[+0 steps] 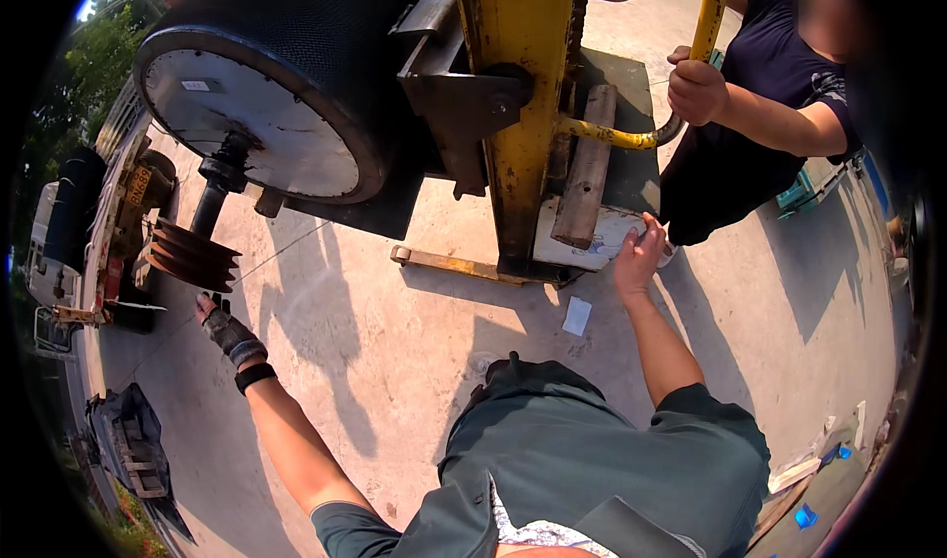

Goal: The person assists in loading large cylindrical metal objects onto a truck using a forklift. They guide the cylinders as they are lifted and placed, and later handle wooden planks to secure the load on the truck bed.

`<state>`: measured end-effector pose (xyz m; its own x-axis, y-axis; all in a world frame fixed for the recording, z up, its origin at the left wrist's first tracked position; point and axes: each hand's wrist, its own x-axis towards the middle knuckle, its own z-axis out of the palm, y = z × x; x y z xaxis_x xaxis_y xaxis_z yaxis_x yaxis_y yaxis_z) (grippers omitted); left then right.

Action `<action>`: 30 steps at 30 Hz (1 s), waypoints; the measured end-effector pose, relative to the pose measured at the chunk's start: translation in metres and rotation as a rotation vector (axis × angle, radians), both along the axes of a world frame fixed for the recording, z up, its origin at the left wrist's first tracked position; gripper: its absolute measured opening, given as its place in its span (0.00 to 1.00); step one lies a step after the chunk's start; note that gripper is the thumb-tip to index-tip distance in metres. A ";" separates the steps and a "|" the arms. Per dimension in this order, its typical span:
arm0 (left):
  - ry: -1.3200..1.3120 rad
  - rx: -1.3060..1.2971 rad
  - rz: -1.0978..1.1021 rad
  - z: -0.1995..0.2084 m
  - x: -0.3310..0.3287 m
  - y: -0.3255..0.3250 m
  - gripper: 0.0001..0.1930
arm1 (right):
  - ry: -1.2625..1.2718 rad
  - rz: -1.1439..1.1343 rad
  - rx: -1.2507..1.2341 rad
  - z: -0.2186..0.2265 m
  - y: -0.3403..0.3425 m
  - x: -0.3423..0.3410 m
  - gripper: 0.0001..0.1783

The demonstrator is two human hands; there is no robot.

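Note:
A large black drum (296,35) with a whitish round end plate (266,134) hangs beside a yellow lifting mast (528,114). From its end plate sticks a dark shaft (210,206) bearing a rusty grooved pulley (190,255). My left hand (232,335), in a dark fingerless glove, is just below the pulley with fingers stretched toward it; contact cannot be made out. My right hand (639,255) is bare, its fingers extended at the edge of the white panel (592,247) on the lift's base. A wooden block (588,168) leans above that panel.
Another person's hand (696,89) grips the yellow handle (708,25) at right. A yellow lift leg (454,265) lies low over the concrete. White paper (577,315) is on the ground. A truck (109,232) stands left, a dark tarp (138,440) below it.

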<state>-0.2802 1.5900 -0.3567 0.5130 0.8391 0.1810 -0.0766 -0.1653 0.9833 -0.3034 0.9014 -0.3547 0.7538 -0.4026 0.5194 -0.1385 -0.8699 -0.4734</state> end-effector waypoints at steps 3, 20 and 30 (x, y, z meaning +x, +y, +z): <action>0.114 0.009 -0.026 -0.065 -0.056 0.002 0.26 | 0.090 -0.059 -0.050 -0.034 -0.024 0.004 0.20; 1.721 -0.775 -0.410 -0.288 -0.504 -0.261 0.38 | 0.414 0.289 -0.591 -0.101 -0.076 0.021 0.24; 1.464 -0.581 -0.248 -0.284 -0.508 -0.244 0.35 | 0.349 0.243 -0.626 -0.111 -0.074 -0.002 0.31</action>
<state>-0.7886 1.3464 -0.6405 0.0777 0.4881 -0.8693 0.9819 0.1136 0.1515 -0.3054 0.8278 -0.4657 0.9463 0.0874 0.3111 0.0403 -0.9871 0.1548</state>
